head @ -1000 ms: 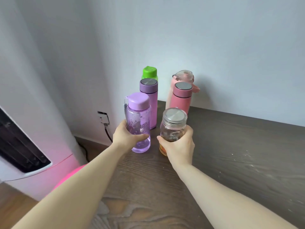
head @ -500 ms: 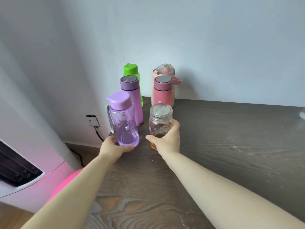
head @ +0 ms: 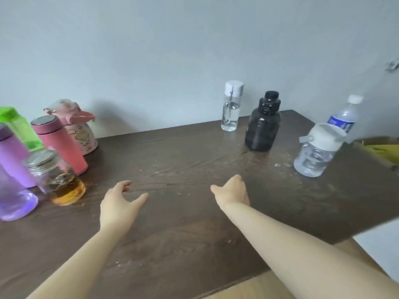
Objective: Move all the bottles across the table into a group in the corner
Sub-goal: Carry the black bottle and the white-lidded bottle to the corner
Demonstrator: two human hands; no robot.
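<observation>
Dark wood counter (head: pixel 194 152): left hand (head: pixel 117 203) and right hand (head: pixel 232 194) hover open, holding nothing. Grouped bottles (head: pixel 58 143) stand at nine o'clock; four others (head: pixel 262 124) at two.

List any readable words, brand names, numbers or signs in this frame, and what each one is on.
None can be read.
Plastic water bottle: blue label with white print, too blurred to read.
Pink jug: swirly drawings only, no legible words.
The other bottles and the table show no text.

Your left hand (head: pixel 117 205) reaches toward 12 o'clock, fingers (head: pixel 125 184) spread and empty; your right hand (head: pixel 233 194), empty too, points toward 1 o'clock.
</observation>
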